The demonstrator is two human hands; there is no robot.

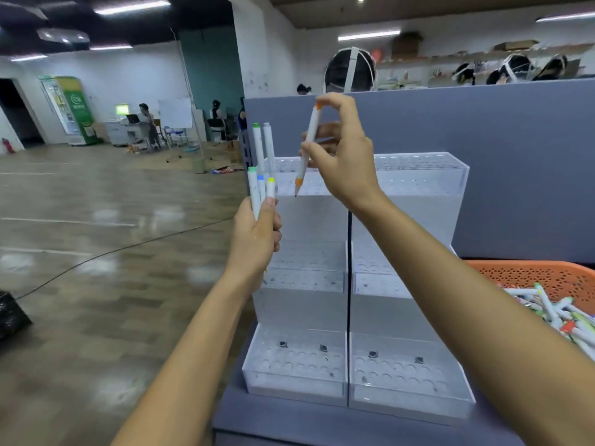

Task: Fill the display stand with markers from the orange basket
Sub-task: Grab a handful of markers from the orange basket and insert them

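A clear acrylic display stand (pixel 360 378) with three stepped tiers of holes stands on the grey table in front of me. Two white markers (pixel 262 146) stand upright in the top tier's left end. My right hand (pixel 341 156) is raised over the top tier and pinches an orange-capped white marker (pixel 307 149), tip pointing down. To the left of the stand, my left hand (pixel 254 239) grips a bundle of three markers (pixel 260 191) with green, blue and yellow caps. At the right edge sits the orange basket (pixel 528 272), holding several loose markers (pixel 560 313).
A grey partition (pixel 499 149) rises right behind the stand, with a person's head showing above it. The table's left edge runs close to the stand; open floor with a black cable lies beyond. A black crate (pixel 9 317) sits on the floor at far left.
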